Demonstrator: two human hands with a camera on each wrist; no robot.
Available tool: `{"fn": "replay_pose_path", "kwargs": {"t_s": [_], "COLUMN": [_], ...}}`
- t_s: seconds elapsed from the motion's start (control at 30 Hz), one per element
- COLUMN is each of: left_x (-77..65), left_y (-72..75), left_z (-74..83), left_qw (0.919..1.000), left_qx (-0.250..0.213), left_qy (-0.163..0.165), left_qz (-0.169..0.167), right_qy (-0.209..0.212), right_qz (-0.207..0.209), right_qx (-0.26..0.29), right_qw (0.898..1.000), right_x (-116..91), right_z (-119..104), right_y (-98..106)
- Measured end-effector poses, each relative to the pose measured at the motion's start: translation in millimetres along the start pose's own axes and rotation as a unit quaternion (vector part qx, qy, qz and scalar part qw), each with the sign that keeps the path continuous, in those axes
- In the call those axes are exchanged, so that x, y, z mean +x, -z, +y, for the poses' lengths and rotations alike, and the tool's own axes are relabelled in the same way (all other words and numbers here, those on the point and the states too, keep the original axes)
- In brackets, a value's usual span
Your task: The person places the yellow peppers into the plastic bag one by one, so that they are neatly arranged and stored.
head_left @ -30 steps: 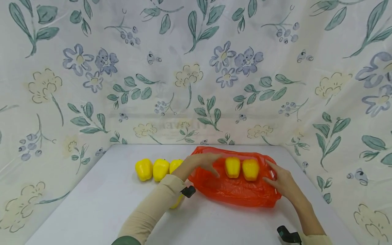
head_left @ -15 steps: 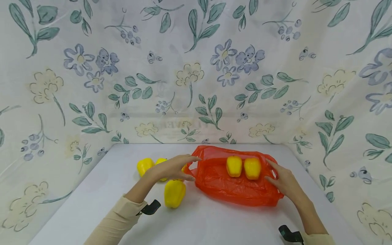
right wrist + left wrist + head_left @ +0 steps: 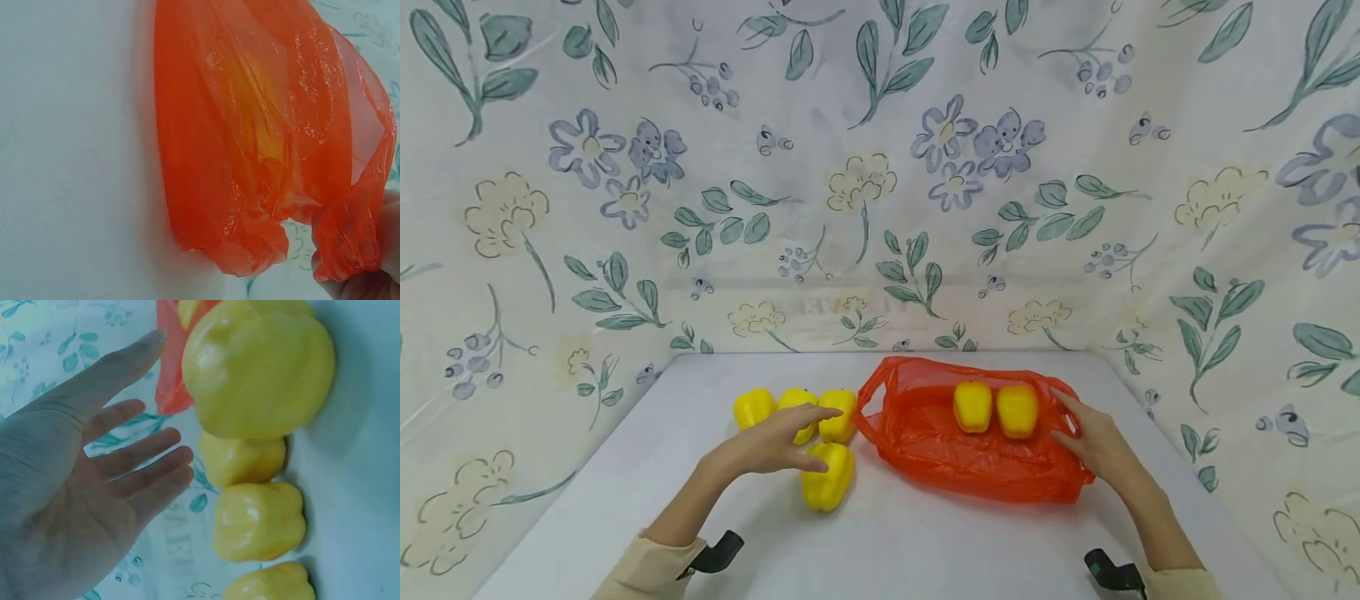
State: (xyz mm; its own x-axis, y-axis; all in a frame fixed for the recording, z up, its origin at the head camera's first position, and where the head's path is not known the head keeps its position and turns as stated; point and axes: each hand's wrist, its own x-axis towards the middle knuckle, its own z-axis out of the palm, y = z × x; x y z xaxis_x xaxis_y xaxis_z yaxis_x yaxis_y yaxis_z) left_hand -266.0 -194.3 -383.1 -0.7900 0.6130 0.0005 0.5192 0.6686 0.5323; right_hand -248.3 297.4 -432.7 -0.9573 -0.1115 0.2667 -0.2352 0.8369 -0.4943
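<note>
My left hand (image 3: pixel 767 446) hovers with fingers spread and nothing in it, beside the nearest yellow bell pepper (image 3: pixel 829 483). In the left wrist view that bell pepper (image 3: pixel 259 369) looms large past the thumb, with the rest lined up beyond. On the right lies a red plastic bag (image 3: pixel 970 471), its mouth spread, with two yellow bell peppers (image 3: pixel 973 407) showing inside. My right hand (image 3: pixel 1101 446) holds the bag's right handle side between thumb and fingers. The right wrist view shows the bag's bunched handle (image 3: pixel 350 237) against the hand, fingers partly hidden behind the film.
Three more yellow bell peppers (image 3: pixel 797 407) stand in a row behind the nearest one, left of the bag. Everything rests on a white table (image 3: pixel 910 550). A floral cloth (image 3: pixel 865 250) hangs behind the table's far edge and along its sides.
My left hand has drawn back from over the bag, moving left and nearer, and now sits by the front bell pepper. The right hand stays at the bag's right side.
</note>
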Motion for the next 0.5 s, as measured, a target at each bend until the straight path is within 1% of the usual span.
{"fn": "replay_pose_path", "kwargs": {"t_s": [0.17,0.27,0.4,0.5], "left_x": [-8.3,-11.1,-13.6,-14.9], "left_y": [-1.0,-3.2,-7.2,-10.0], "left_z": [-9.9,-15.4,-21.6,-25.6], "left_qw": [0.9999,0.9999,0.9996,0.999], "left_qx": [-0.004,-0.007,-0.021,-0.039], "left_qy": [-0.011,-0.014,-0.012,-0.004], "left_qz": [0.004,-0.003,-0.014,-0.02], "right_qy": [0.015,0.015,0.008,0.004], "right_qz": [0.003,0.001,-0.006,-0.013], "right_qx": [-0.009,-0.012,-0.01,-0.011], "right_qw": [1.0,1.0,1.0,1.0], "right_x": [1.6,1.5,0.7,0.0], "right_z": [0.8,1.7,2.5,3.2], "right_y": [-0.7,0.1,2.6,3.1]}}
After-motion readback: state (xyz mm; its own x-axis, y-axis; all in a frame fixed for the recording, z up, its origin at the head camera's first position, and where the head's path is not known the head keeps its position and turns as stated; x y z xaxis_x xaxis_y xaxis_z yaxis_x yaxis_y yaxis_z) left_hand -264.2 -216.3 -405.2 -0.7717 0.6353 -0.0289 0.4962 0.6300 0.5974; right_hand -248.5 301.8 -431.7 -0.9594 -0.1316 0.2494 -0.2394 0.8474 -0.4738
